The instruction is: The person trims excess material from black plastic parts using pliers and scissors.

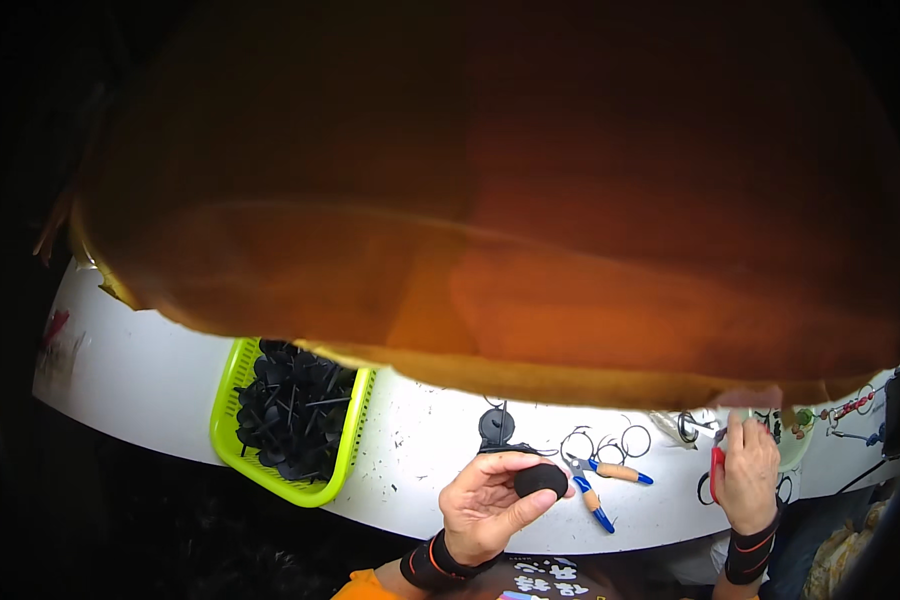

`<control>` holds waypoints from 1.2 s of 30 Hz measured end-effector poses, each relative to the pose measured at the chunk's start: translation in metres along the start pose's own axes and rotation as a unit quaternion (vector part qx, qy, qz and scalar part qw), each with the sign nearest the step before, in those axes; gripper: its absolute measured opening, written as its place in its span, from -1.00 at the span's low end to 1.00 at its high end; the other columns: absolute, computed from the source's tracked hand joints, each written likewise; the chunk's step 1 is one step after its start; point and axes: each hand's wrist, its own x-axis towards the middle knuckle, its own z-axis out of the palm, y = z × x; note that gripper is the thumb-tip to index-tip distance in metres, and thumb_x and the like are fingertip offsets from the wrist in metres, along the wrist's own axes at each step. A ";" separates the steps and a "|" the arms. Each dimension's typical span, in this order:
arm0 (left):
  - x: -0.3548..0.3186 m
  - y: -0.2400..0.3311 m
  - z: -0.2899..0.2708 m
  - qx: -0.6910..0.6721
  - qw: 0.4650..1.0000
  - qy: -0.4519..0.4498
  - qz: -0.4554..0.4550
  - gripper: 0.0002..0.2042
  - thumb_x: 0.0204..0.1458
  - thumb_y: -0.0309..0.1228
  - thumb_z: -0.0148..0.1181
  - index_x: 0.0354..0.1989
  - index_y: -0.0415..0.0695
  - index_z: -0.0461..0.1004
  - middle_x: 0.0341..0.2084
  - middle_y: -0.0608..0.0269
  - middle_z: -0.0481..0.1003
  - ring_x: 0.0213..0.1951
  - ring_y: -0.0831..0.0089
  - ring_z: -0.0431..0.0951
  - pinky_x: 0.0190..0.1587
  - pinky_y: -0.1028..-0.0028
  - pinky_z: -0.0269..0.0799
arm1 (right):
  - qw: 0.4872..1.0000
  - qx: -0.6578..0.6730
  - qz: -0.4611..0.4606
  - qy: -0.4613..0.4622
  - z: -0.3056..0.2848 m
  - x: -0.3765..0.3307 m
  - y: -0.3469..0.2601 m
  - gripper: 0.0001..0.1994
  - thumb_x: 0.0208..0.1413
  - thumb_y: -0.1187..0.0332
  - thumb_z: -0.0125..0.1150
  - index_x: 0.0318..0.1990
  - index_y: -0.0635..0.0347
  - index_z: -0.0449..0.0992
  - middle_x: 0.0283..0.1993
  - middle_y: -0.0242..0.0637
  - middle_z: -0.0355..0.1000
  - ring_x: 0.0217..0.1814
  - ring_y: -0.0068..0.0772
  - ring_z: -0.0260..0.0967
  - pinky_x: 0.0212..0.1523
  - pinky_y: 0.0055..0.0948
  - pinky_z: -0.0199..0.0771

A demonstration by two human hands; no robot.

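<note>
Basket (228, 400) of lime-green plastic sits at the left of the white surface (150, 380), tilted in the view and filled with black disc-headed parts (295, 410) whose thin stems stick out at all angles. A broad orange-brown blur (490, 200), close to the camera and out of focus, hides the whole upper part of the view and the far side of the surface.

Right of the basket, near the front edge, the left hand (485, 500) is turned palm-up, a black wrist band with orange stripes behind it. Its fingers (510, 462) and thumb are clamped on a black rounded piece (540, 481), held just above the surface. Just beyond that hand another black disc part (496, 426) lies flat, and a few thin wire rings (610, 443) are scattered next to it. A small pair of pliers (595, 485) with orange-and-blue handles lies open between the two hands.

Further right, the right hand (750, 475), with a like wrist band, has its fingers curled together around a red-handled tool (717, 472), whose tip points away from the person. Beyond it, at the far right, small beaded and metal pieces (850, 407) lie on the surface, too small to tell apart.
</note>
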 end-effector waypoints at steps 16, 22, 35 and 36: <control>-0.005 -0.010 -0.008 -0.017 0.994 -0.024 -0.110 -0.74 -0.02 -0.62 0.07 -0.13 -0.43 0.35 -0.35 -0.08 0.47 -0.37 0.28 0.53 -0.29 0.42 0.46 | 0.973 0.090 -0.167 -0.134 -0.013 0.016 0.022 -0.72 -0.21 0.52 0.13 -0.23 0.28 0.40 -0.30 -0.25 0.38 -0.22 -0.41 0.34 -0.24 -0.39 0.34; -0.009 -0.005 -0.006 -0.096 0.982 -0.030 -0.157 -0.77 0.14 -0.43 -0.12 -0.29 -0.41 0.35 -0.54 0.00 0.46 -0.56 0.39 0.50 -0.60 0.56 0.40 | 0.721 0.688 0.038 -0.075 0.005 0.051 -0.070 -0.67 -0.24 0.64 0.26 -0.25 0.47 0.34 -0.42 -0.17 0.38 -0.35 -0.46 0.39 -0.38 -0.50 0.41; 0.000 0.030 -0.021 0.613 0.719 -0.095 0.314 -0.55 -0.43 -0.46 0.29 -0.20 0.06 0.47 -0.21 0.16 0.29 -0.11 0.25 0.23 -0.10 0.29 0.22 | 0.495 0.835 0.214 -0.114 0.015 0.044 -0.115 -0.69 -0.14 0.51 0.21 -0.20 0.46 0.36 -0.45 -0.17 0.39 -0.55 -0.45 0.37 -0.61 -0.56 0.42; 0.010 0.025 -0.016 0.588 0.720 -0.083 0.360 -0.55 -0.48 -0.45 0.30 -0.24 0.15 0.51 -0.20 0.23 0.28 -0.07 0.27 0.18 -0.06 0.29 0.17 | 0.573 0.780 0.184 -0.170 0.023 0.036 -0.109 -0.71 -0.13 0.49 0.21 -0.22 0.45 0.36 -0.48 -0.17 0.39 -0.57 -0.45 0.37 -0.62 -0.58 0.41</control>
